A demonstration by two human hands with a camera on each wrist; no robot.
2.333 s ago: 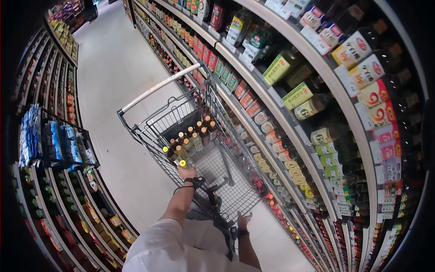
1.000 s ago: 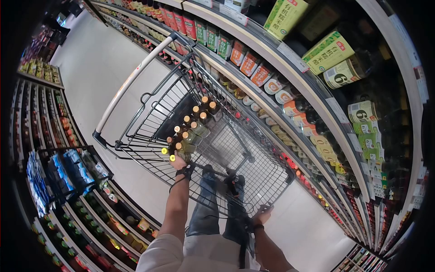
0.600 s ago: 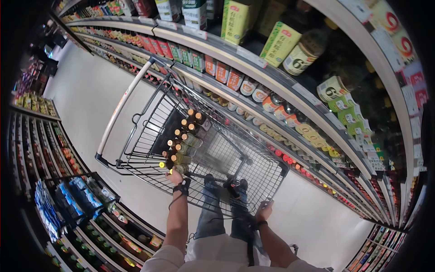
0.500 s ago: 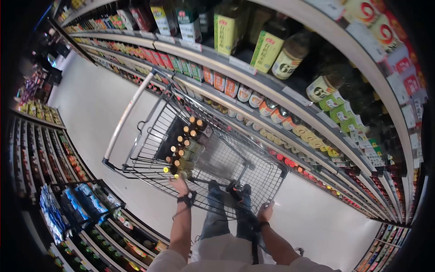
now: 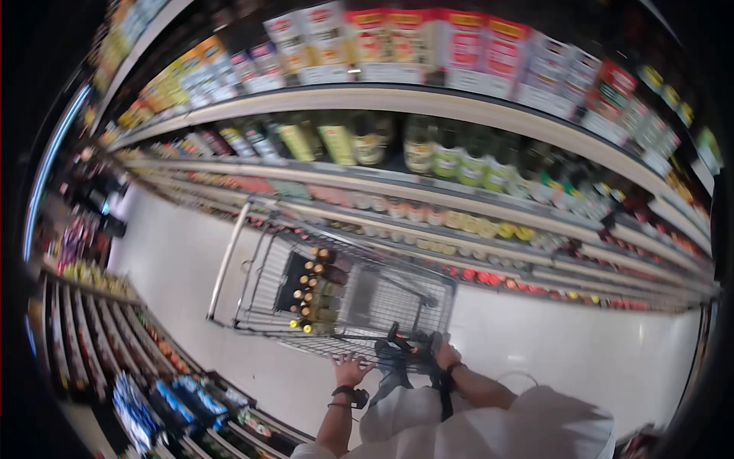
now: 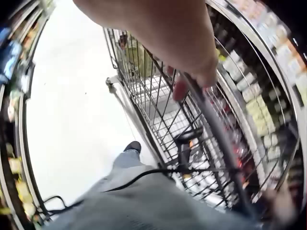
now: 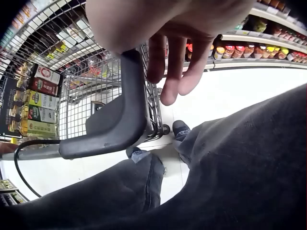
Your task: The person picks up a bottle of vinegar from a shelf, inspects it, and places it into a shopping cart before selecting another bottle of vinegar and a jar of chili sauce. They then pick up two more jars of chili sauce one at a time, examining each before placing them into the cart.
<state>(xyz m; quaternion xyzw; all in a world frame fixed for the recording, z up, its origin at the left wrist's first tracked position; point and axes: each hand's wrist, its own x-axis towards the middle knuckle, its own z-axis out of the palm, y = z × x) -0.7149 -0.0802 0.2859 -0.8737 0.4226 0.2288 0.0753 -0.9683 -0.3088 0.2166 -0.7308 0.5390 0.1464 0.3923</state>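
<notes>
A wire shopping cart (image 5: 367, 340) stands in front of me. Inside it, by the handle end, several bottles (image 5: 313, 294) stand in rows, mostly with orange caps; two yellow caps are at the near end. My left hand (image 5: 352, 369) lies at the cart's near side rim with its fingers spread. In the left wrist view, its fingertips (image 6: 180, 90) reach across the dark rail. The right hand (image 5: 446, 353) rests on the cart's front corner. The right wrist view shows the palm over the dark plastic corner (image 7: 132, 108), with loose fingers (image 7: 172, 81) hanging outside.
Long shelves (image 5: 367, 99) of bottles and jars run along the cart's far side. Another shelf row (image 5: 92, 329) stands at the left, with a rack of blue packets (image 5: 176, 402). Pale floor (image 5: 566, 336) shows to the right. My legs are close against the cart.
My left hand has let go of a yellow-capped bottle in the cart and moved right to the rim. The right hand has come onto the front corner. The head view has turned toward the shelves.
</notes>
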